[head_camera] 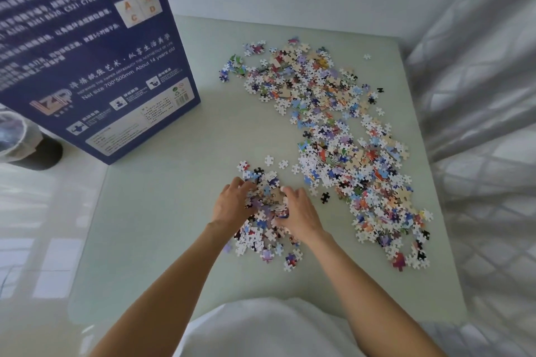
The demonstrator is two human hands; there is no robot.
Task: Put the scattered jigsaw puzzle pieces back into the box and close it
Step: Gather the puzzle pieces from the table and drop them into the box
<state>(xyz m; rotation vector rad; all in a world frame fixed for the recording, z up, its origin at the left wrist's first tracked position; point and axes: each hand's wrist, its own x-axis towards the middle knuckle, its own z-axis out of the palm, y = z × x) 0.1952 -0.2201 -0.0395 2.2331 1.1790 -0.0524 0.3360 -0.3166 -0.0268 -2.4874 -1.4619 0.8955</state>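
Currently, step in hand: a small heap of pieces is being gathered between both hands; nothing is seen inside the box yet.
Box (87, 61): the blue box is stood at the far left of the surface (162, 211), printed back shown; whether it is open cannot be told.
Left hand (232, 203): it is pressed against the left edge of the near heap (262, 211), fingers curled loosely into the pieces; no firm hold can be made out.
Right hand (298, 217): it is cupped against the heap's right edge, fingers half spread, pieces touched rather than clearly gripped.
Main scatter (333, 130): a long band of pieces is spread along the right, well apart from the box.
Next move: the heap probably has to be squeezed and lifted, then carried left to the box, whose opening must be found first; loose pieces may be dropped.
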